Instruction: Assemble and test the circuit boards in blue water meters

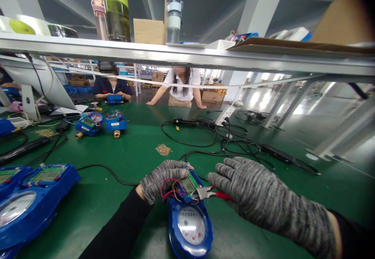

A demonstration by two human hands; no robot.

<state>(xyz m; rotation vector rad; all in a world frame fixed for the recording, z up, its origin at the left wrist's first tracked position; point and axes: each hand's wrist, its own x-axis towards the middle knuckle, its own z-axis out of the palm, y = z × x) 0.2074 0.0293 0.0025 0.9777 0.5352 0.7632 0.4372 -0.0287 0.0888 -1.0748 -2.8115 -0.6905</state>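
Note:
A blue water meter with a round dial lies on the green table right in front of me. Its top is open, showing a small green circuit board and red and black wires. My left hand, in a grey knit glove, is wrapped round the meter's upper left side. My right hand, gloved too, holds red-handled cutters whose jaws sit at the board and wires.
More blue meters lie at the left edge and further back. A heap of small brass parts and tangled black cables with a power strip cover the middle. Two people stand or sit at the far side.

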